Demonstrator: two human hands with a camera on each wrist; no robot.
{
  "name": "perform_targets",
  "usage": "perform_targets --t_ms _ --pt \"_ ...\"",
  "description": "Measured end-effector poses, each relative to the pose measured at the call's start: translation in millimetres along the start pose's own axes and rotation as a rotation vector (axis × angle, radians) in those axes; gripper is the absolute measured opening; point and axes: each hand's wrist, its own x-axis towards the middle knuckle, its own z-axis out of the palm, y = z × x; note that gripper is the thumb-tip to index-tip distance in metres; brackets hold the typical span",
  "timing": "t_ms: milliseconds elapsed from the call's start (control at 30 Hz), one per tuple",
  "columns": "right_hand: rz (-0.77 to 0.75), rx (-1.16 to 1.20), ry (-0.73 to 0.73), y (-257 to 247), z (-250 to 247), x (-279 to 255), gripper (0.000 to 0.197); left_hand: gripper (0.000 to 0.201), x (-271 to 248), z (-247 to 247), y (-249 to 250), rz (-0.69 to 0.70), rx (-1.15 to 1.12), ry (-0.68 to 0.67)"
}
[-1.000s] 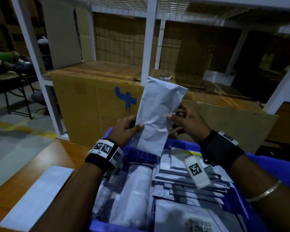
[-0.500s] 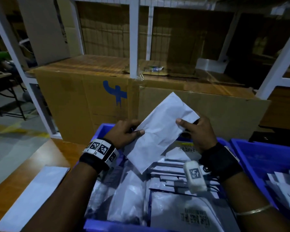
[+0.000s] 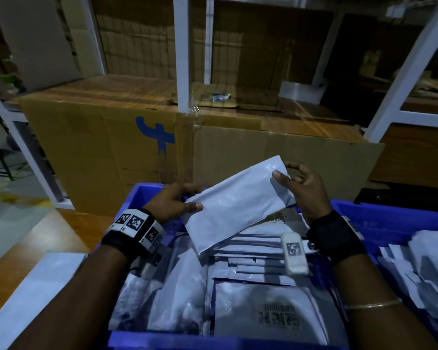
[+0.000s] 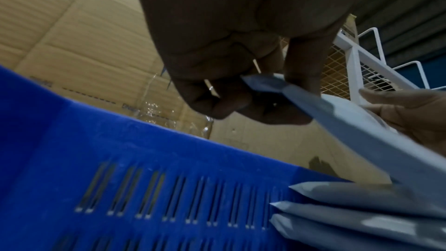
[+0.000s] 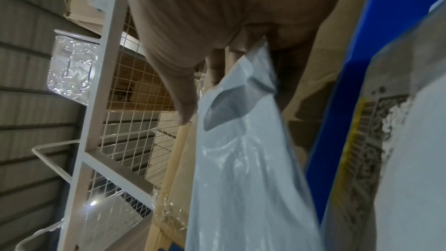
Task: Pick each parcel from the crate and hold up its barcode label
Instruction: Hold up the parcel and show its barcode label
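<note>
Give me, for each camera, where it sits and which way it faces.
Head: worn on the head, facing forward and down into the blue crate; both forearms, left hand and right hand show.
Left wrist: under the left hand, facing along its fingers toward the crate wall.
Right wrist: under the right hand, facing up toward the wire rack.
Shared: all three show the held white parcel.
</note>
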Motion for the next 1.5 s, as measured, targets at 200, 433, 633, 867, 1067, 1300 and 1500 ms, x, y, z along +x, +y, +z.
perform_targets --t_ms 200,433,633,867,1067,1300,1500 --pt "0.011 -0.112 0.004 16.1 -14.0 11.0 0.040 0.042 4.3 8.3 -3.8 -0.026 -0.016 0.195" --pt "0.029 -0.319 0.021 20.0 -36.6 19.4 0.042 0.088 7.3 22.4 -2.6 -0.101 0.005 0.226" --pt "0.084 -0.620 0.024 20.4 -59.4 16.7 0.017 0.081 14.6 35.6 5.4 -0.108 0.030 0.241" --pt "0.130 -0.972 -0.011 26.2 -70.4 16.9 0.020 0.057 13.9 43.6 10.6 0.073 0.308 0.026" --pt "0.125 -1.007 0.031 39.4 -64.2 15.0 0.011 0.080 13.3 55.8 13.1 0.007 0.521 -0.199" --pt "0.110 -1.149 0.029 14.7 -66.3 12.5 0.019 0.080 12.0 58.4 20.9 -0.058 0.508 -0.166" --pt "-0.087 -1.206 -0.441 -15.4 -39.4 -6.7 0.027 0.047 11.0 58.3 27.5 -0.079 0.526 -0.162"
